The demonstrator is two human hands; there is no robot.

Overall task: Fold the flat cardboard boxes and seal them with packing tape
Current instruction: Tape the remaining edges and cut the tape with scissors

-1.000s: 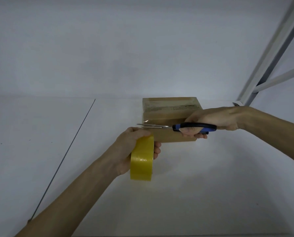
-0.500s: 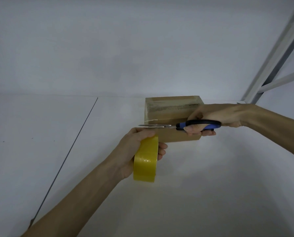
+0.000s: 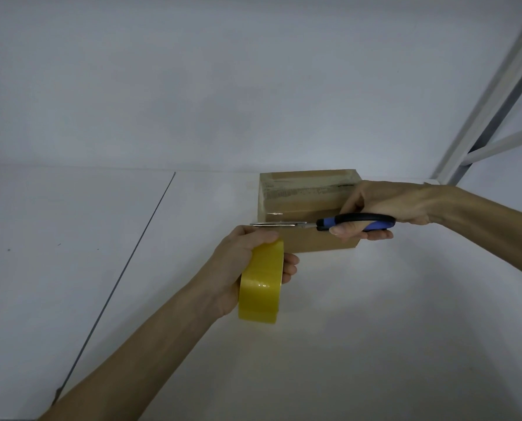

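Closed cardboard box (image 3: 302, 205), contents hidden; left hand (image 3: 241, 268) grips tape roll (image 3: 261, 284), right hand (image 3: 375, 205) grips scissors (image 3: 338, 223).

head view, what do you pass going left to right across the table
dark seam line → left hand gripping the yellow tape roll → cardboard box → right hand holding the blue scissors → white metal frame

White table (image 3: 375, 344), dark seam (image 3: 127, 262) across it, white metal frame (image 3: 490, 92) at right
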